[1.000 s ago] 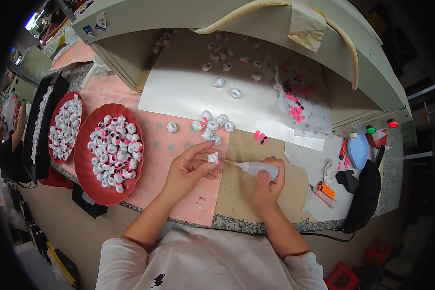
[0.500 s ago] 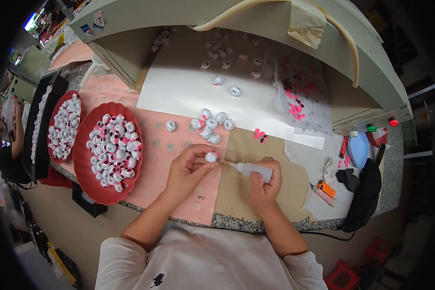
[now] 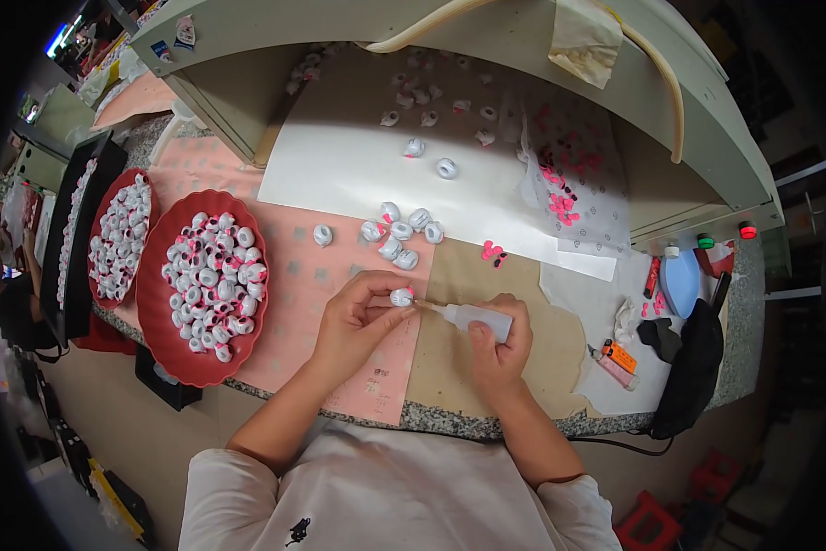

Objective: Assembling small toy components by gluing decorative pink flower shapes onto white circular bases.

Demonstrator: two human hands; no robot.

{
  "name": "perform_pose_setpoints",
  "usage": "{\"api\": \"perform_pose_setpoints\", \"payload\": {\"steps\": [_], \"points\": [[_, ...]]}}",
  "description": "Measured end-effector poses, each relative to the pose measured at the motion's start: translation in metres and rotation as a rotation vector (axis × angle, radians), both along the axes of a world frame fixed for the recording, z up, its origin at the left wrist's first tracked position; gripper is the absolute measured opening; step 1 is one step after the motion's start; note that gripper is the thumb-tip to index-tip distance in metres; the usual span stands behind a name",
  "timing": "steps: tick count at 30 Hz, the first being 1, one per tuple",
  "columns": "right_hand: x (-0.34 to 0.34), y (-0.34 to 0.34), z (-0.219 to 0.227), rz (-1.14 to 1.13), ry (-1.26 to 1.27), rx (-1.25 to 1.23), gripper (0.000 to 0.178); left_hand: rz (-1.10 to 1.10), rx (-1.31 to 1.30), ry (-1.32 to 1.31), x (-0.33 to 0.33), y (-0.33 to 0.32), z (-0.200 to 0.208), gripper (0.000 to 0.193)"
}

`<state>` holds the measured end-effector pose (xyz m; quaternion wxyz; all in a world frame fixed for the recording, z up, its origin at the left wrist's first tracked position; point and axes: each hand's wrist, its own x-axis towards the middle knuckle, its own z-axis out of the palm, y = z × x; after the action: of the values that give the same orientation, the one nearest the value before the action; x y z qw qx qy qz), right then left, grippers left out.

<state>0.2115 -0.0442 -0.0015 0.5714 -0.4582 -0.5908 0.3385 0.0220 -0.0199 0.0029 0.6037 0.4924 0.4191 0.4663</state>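
Between the thumb and fingers of my left hand [image 3: 358, 317] is a small round white piece with a pink patch [image 3: 401, 297]. My right hand [image 3: 503, 354] is wrapped around a white translucent squeeze bottle [image 3: 479, 321], tilted so its thin nozzle points left. The nozzle tip is at the right side of the held piece; whether it touches cannot be made out. Just beyond my left hand lies a cluster of similar white pieces [image 3: 401, 231], with a single white piece [image 3: 323, 235] to their left. Several small pink bits [image 3: 494, 251] rest beyond the bottle.
A red scalloped bowl [image 3: 146, 317] full of white-and-pink pieces stands at left, beside a second red bowl [image 3: 110, 298]. A grey-green hood [image 3: 339, 28] arches over the far side. At right are a blue dish [image 3: 681, 283], an orange lighter [image 3: 619, 356] and black cloth [image 3: 693, 386].
My right hand has brought the bottle slightly left and up, so its nozzle tip is closer to the held piece. My left hand has hardly moved.
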Motion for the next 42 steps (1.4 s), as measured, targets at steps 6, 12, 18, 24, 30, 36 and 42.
{"api": "perform_pose_setpoints", "payload": {"steps": [6,12,18,24,30,36,42], "points": [[0.0018,0.0035,-0.0017,0.051,-0.027,0.033,0.014,-0.006,0.035,0.01,0.0001,0.0004,-0.0035,0.029],[0.0036,0.0024,-0.0008,0.025,-0.002,0.03,0.014,-0.009,0.03,-0.007,0.0021,0.0001,-0.0045,0.03],[0.0026,0.002,0.0001,0.016,0.005,0.022,0.013,-0.016,0.023,-0.007,0.003,-0.0002,-0.004,0.03],[0.0015,0.0025,0.0001,0.008,-0.002,0.041,0.012,-0.016,0.027,-0.002,0.0031,-0.0006,-0.0039,0.03],[0.0025,0.0019,0.0002,0.034,-0.011,0.03,0.012,-0.008,0.042,0.002,0.0027,-0.0003,-0.0067,0.032],[0.0048,0.0012,-0.0001,0.025,-0.019,0.014,0.012,0.007,0.027,-0.006,0.0021,-0.0002,-0.0084,0.032],[0.0056,0.0017,0.0003,-0.003,0.01,-0.014,0.013,0.02,0.008,-0.005,0.0038,-0.001,-0.0076,0.032]]}}
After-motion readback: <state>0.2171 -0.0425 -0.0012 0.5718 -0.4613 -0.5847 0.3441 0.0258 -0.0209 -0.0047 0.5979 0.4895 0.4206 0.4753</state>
